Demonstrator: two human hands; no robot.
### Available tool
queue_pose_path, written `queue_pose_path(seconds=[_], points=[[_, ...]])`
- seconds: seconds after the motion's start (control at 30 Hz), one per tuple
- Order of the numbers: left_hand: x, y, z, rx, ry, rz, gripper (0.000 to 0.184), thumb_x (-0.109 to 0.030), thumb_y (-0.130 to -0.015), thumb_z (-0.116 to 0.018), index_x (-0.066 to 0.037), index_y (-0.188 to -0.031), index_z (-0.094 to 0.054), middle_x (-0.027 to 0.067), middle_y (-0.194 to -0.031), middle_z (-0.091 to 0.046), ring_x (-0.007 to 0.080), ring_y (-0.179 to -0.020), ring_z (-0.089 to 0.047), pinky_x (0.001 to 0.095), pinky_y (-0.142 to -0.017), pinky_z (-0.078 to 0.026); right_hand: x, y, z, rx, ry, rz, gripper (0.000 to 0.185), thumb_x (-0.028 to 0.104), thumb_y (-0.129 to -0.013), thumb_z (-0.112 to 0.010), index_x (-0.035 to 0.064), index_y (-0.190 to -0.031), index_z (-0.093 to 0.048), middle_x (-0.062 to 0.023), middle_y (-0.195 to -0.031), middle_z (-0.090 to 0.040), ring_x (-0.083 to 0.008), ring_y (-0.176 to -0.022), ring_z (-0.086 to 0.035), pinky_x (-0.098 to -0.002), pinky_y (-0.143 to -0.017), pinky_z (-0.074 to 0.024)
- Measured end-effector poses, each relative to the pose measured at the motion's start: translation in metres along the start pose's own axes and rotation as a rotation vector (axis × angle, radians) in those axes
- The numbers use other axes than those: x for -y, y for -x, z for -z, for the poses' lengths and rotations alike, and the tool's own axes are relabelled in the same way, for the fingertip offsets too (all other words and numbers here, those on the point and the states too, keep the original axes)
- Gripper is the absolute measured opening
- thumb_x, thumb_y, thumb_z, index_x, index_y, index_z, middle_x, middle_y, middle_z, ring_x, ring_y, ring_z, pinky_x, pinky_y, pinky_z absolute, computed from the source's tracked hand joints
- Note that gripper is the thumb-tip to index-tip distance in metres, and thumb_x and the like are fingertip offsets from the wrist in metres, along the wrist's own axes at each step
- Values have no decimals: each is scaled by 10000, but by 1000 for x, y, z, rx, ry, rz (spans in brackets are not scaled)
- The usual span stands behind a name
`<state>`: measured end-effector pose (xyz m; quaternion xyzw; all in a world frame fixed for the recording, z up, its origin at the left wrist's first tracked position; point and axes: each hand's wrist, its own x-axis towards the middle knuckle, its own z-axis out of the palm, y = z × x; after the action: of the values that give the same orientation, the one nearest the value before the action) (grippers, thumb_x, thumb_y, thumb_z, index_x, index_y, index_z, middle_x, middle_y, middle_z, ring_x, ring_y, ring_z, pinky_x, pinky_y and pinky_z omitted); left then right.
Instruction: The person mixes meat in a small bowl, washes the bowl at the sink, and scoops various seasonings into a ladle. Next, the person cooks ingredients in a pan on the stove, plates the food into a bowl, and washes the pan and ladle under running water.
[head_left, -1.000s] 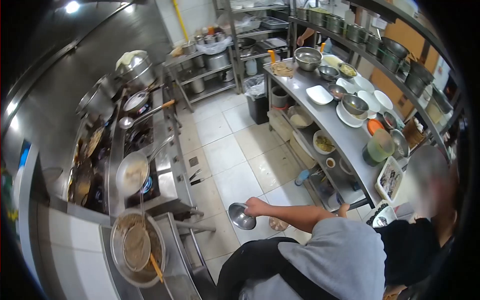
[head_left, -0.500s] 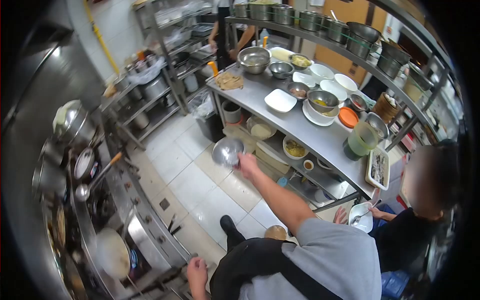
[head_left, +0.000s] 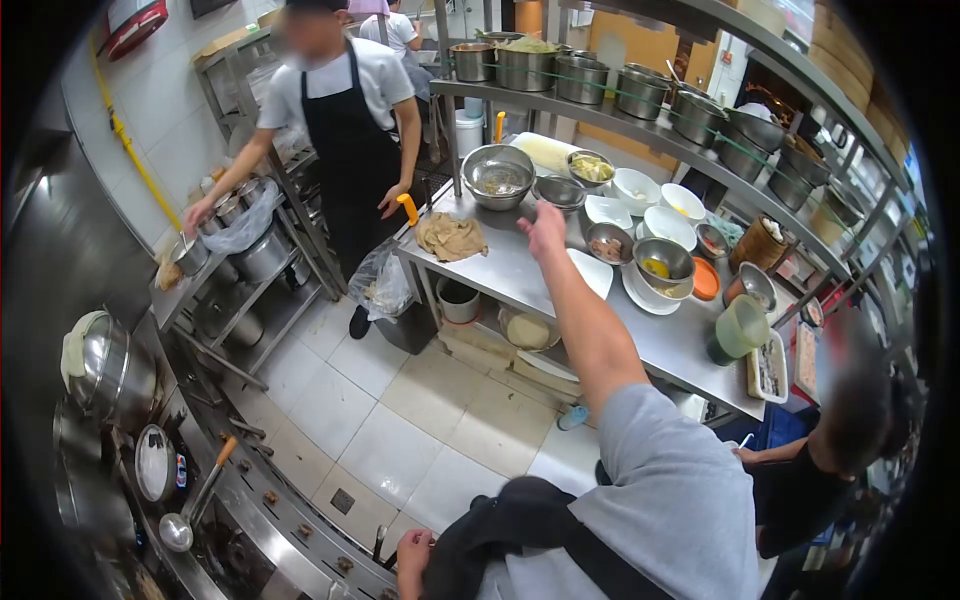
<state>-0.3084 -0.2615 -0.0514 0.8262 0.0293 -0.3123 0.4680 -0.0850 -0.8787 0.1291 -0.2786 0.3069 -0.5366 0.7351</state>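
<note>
My right hand (head_left: 544,232) reaches over the steel worktable (head_left: 660,345); its fingers look apart and nothing shows in them. Just beyond the fingertips is a small metal bowl (head_left: 560,192), and whether they touch it is unclear. A larger metal bowl (head_left: 498,178) stands to its left. Partly behind my forearm is a white square dish (head_left: 592,273). Low by my apron, my left hand (head_left: 413,557) is closed near the stove's front edge; what it grips, if anything, cannot be made out.
Bowls of ingredients, an orange lid (head_left: 706,280) and a green container (head_left: 740,328) crowd the table's right part. A brown cloth (head_left: 450,237) lies at its left end. The stove holds a ladle (head_left: 178,530). One co-worker (head_left: 355,140) stands beyond; another (head_left: 815,470) is at right.
My right hand has moved from above the floor to over the table and no longer holds the metal bowl. The view has shifted, and the aproned co-worker now shows more fully.
</note>
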Motion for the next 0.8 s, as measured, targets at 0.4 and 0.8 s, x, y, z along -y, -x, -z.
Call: queue_pose_path(seconds=[0.4,0.8], points=[[-1,-85,75,-388,75,230,408,-423,-857,-631,-24,-828,-712,192,-799,-683,345,-769,-657,437,-706,-503,-317,210,192,2440,1212,-364,248,237,-804,-723,33,-944,-726,-165,-921,-711,-268,-858,-678,-390,-779,-529],[-34,-80,85,-953,354,415,330,-349,-874,-597,-41,-936,-698,169,-899,-697,327,-859,-667,414,-777,-514,-491,529,-149,2611,680,366,305,155,-828,-663,-28,-1066,-610,-252,-925,-666,-437,-911,-630,-436,-813,-510]])
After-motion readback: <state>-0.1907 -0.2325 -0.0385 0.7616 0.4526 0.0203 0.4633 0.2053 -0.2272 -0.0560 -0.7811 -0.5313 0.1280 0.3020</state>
